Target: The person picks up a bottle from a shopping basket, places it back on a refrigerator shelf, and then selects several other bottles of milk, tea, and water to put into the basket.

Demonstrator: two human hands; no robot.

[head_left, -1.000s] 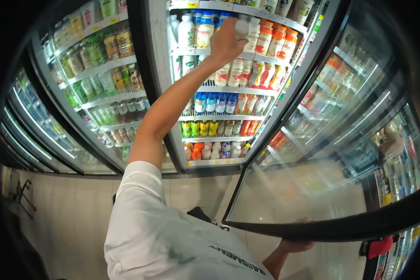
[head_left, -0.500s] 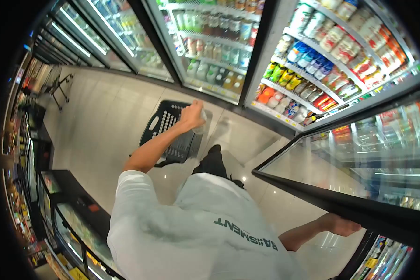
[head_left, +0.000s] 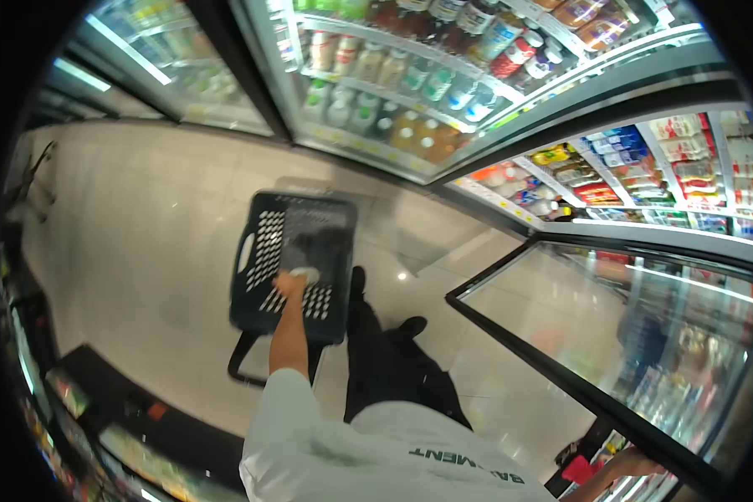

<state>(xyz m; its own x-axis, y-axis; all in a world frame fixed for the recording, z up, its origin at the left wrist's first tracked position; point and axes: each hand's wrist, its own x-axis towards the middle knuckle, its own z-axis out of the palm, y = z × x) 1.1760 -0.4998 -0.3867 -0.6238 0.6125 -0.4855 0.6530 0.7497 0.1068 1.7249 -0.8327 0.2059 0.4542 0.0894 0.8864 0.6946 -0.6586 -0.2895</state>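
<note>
My left hand (head_left: 288, 285) is inside a dark shopping basket (head_left: 262, 322), low over its slotted floor. Its fingers are closed on a pale, partly clear item (head_left: 308, 274), apparently a bottle, blurred and mostly covered by the hand. At the lower right, my right hand (head_left: 634, 463) grips the black-framed edge of an open glass cooler door (head_left: 552, 368). The fingers on the far side of the frame are hidden.
Lit cooler shelves with bottles (head_left: 427, 79) run across the top, with more drinks (head_left: 615, 159) at the right. A low dark display case (head_left: 155, 410) stands lower left. A wheeled cart (head_left: 40, 180) is at the far left. Tiled floor (head_left: 142, 251) surrounds the basket.
My left hand has gone from above the basket's edge down into it, with the pale item. My right hand stays at the door edge, and the view has shifted.
</note>
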